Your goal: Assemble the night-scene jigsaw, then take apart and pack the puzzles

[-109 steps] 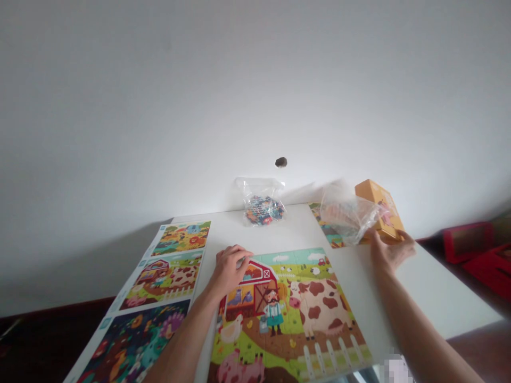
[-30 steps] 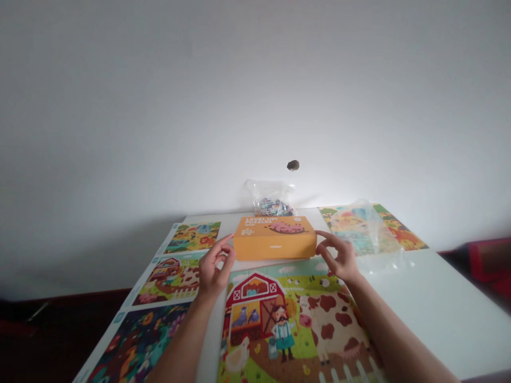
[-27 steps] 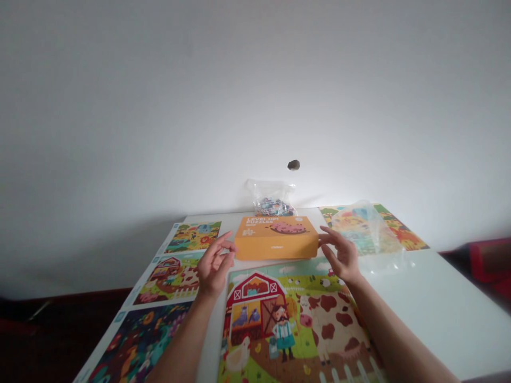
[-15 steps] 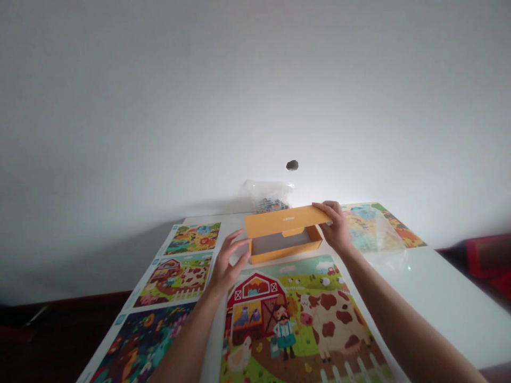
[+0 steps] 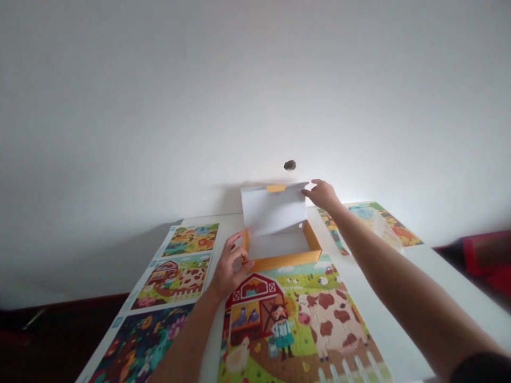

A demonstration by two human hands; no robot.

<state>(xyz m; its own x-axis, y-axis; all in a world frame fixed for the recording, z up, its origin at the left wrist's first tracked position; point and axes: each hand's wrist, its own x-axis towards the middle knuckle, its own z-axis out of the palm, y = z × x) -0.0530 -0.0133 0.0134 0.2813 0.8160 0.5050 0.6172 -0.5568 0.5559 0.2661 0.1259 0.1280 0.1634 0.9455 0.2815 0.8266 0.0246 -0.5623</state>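
Observation:
An orange cardboard box stands behind the farm jigsaw puzzle, its pale grey-white inside showing. Its lid is raised nearly upright and leans toward the wall, with an orange tab at the top edge. At the lid's upper right corner, the thumb and fingers of my right hand are pinched on it. My left hand grips the box's near left corner, fingers along the side and thumb at the front. The assembled farm puzzle, with a barn, a farmer and a cow, lies directly in front of the box.
Left of the puzzle lies a sheet of printed pictures. Beyond my right forearm, an animal picture carries a clear plastic bag. The white table meets a wall with a hole in it.
My right hand has swung the lid up and back, exposing more of the inside. My left hand has closed on the box's corner. The bag behind the box is now hidden.

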